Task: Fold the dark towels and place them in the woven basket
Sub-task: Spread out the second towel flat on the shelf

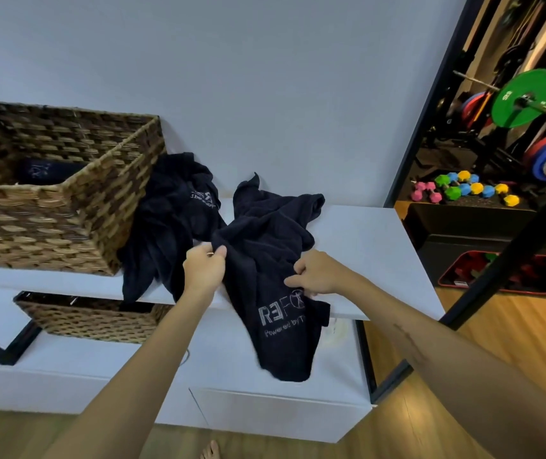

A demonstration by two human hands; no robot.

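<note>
A crumpled dark towel [275, 260] with pale printed lettering lies on the white shelf [381, 246] and hangs over its front edge. My left hand [204, 266] pinches its left edge. My right hand [314, 276] grips the cloth near the lettering. A second dark towel [172, 210] lies heaped against the woven basket [76, 207] at the left. Inside the basket a folded dark towel [49, 170] shows in the corner.
A smaller woven basket [92, 319] sits on a lower shelf under the top one. A white cabinet [265, 415] stands below. To the right, a black frame [420, 127] borders a gym area with weight plates and coloured dumbbells [464, 190].
</note>
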